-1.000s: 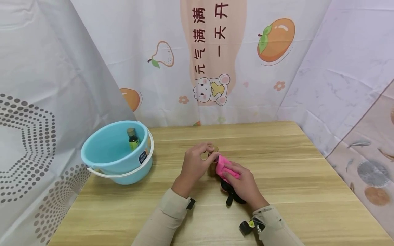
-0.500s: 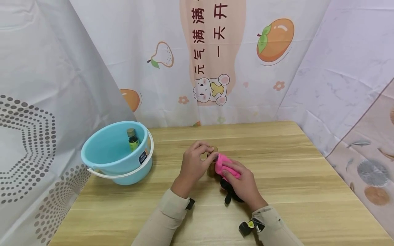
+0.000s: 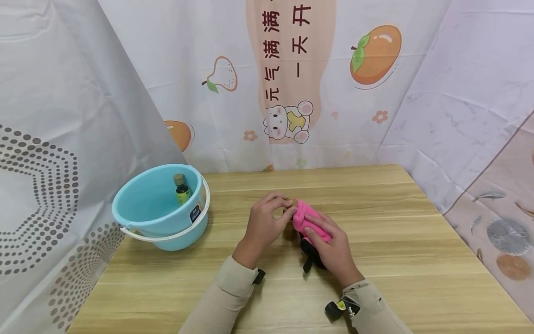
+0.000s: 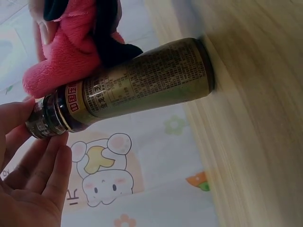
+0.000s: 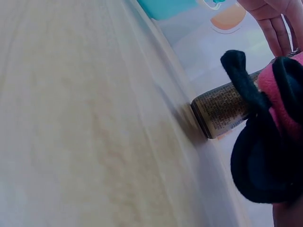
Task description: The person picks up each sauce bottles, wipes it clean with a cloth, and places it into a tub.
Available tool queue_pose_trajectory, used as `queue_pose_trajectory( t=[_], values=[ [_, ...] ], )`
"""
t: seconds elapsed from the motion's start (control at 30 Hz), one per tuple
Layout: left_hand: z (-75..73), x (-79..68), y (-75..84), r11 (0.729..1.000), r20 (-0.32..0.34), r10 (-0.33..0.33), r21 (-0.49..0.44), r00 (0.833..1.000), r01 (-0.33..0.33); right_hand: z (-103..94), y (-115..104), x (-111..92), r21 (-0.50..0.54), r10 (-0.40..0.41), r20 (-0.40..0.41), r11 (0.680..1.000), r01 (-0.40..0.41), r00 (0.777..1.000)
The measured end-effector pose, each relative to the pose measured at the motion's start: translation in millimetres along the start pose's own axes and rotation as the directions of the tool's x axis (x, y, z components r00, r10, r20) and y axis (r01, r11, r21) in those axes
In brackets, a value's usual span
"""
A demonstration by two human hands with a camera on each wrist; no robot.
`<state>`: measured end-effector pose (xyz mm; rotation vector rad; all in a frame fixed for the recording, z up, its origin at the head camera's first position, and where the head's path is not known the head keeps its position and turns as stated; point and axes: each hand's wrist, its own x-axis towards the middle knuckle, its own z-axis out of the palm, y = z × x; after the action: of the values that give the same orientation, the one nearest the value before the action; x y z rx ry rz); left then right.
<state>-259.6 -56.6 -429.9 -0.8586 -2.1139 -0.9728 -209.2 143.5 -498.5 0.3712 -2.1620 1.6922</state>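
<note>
Where the pale, wood-grained surface (image 3: 396,260) ends at twelve o'clock, a white cloth backdrop (image 3: 333,134) hangs before me, printed with orange fruit, dark red characters on a peach band and a cartoon animal in yellow. From nine to eleven o'clock falls a greyish-white curtain (image 3: 100,139) patterned with dark dots; towards two o'clock hangs a pale marbled cloth (image 3: 454,106), with a beige printed cloth (image 3: 513,171) beside it at three. At nine o'clock on the surface stands a light blue plastic bucket (image 3: 175,223), its white handle (image 3: 158,239) slung along the near side, and a small dark bottle with a yellow-green label (image 3: 182,191) sits inside, at the bucket's own three o'clock.

Near the middle, the tall brown-gold bottle (image 4: 151,78) stands upright, base on the surface. Fine dark print crowds its label, red characters run close to the neck, and a brownish cap (image 3: 294,202) tops it. My left hand (image 3: 263,225) reaches in from seven o'clock, thumb and fingers (image 4: 59,170) pinching that cap. My right hand (image 3: 333,246), in from five o'clock, grips a bright pink, fluffy plush piece (image 3: 301,218) with soft black parts (image 3: 310,253) dangling from it, close against the bottle's upper half at the cap's four o'clock.
</note>
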Motion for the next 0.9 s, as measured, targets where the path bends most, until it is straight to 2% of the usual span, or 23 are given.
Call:
queue_pose_trajectory(
  t=[0.17,0.4,0.5,0.6,0.67,0.8,0.9],
  values=[
    [-0.1,0.5,0.1,1.0,0.017,0.008,0.003,1.0,-0.008,1.3,2.0,0.0,-0.012,0.034,0.013,0.999,-0.034,0.999],
    [-1.0,0.4,1.3,1.0,0.024,0.001,0.006,1.0,-0.001,1.0,6.1,0.5,-0.07,0.128,0.059,0.99,-0.124,0.99],
    [-1.4,-0.2,1.3,1.0,0.032,-0.011,-0.003,0.999,0.011,0.4,6.9,0.0,-0.092,0.135,0.066,0.987,-0.129,0.989],
    [-0.9,-0.7,0.8,0.998,0.043,-0.052,-0.032,0.998,0.054,0.0,5.9,0.2,-0.118,0.159,0.07,0.982,-0.15,0.985],
    [-0.6,-0.6,0.9,0.992,0.055,-0.104,-0.066,0.993,0.107,-0.2,4.8,0.2,-0.137,0.175,0.072,0.977,-0.164,0.982],
    [-0.7,-0.2,1.1,0.965,0.072,-0.209,-0.146,0.975,0.217,-0.9,3.7,0.1,-0.163,0.201,0.083,0.969,-0.186,0.976],
    [-0.8,0.2,1.0,0.949,0.076,-0.246,-0.184,0.966,0.256,-1.6,3.4,0.8,-0.176,0.221,0.09,0.963,-0.203,0.971]
  ],
)
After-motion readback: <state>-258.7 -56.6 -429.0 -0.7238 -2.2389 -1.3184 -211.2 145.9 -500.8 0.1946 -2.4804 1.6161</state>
